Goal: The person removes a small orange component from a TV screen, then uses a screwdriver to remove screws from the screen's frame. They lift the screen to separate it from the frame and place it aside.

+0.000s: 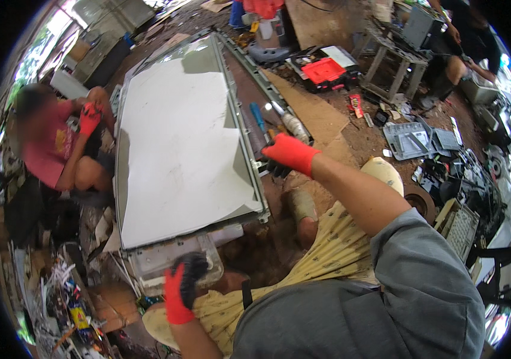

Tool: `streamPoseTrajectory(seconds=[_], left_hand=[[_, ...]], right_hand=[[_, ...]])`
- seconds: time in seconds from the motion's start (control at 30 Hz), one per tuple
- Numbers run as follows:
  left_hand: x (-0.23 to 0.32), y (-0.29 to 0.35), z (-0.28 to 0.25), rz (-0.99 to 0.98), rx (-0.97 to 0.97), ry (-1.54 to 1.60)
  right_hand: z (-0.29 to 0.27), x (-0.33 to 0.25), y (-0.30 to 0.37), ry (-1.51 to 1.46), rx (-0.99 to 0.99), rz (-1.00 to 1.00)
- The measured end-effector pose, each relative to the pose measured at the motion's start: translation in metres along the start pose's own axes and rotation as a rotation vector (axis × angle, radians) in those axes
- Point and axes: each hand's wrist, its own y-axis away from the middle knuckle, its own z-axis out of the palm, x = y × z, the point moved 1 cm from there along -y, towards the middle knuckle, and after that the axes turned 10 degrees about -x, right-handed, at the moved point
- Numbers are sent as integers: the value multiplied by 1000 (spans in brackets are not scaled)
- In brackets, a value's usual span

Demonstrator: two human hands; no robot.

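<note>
A large flat panel [177,143] lies before me, with a loose white sheet over a metal frame. My right hand [294,155], in a red and black glove, is at the panel's right edge. Its fingers are curled, and what they hold, if anything, is hidden. Just beyond it lie a blue-handled tool [257,116] and a roll wrapped in pale material [294,127]. My left hand [185,284], gloved alike and slightly blurred, hovers by the panel's near edge above a translucent plastic piece [206,256]. Its thumb stands apart from the fingers and nothing shows in it.
Across the panel's left side crouches a person [58,137] in a red shirt and red gloves. A red tool case [325,72] lies open beyond, near a wooden stool [390,72]. Another person sits at far right. Scrap plastic [411,140] and a keyboard [461,230] litter the right side.
</note>
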Motion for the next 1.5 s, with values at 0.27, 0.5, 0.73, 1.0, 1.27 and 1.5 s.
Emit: streamPoseTrajectory(seconds=[0.27, 0.5, 0.73, 1.0, 1.27, 1.5], left_hand=[[107, 2, -124, 368, 390, -247], [90, -29, -211, 339, 671, -632], [44, -36, -218, 311, 665, -783], [51, -53, -225, 351, 593, -1002], [62, -79, -232, 377, 533, -1093], [53, -95, -242, 243, 532, -1006]], right_hand=[[-51, -27, -1, 375, 167, -176], [-49, -49, 2, 772, 132, -119], [-38, -37, 12, 1007, -118, -167], [-23, -10, 9, 1110, -567, -35], [-23, -16, 10, 1221, -574, -53], [-31, -13, 3, 1210, -363, -277]])
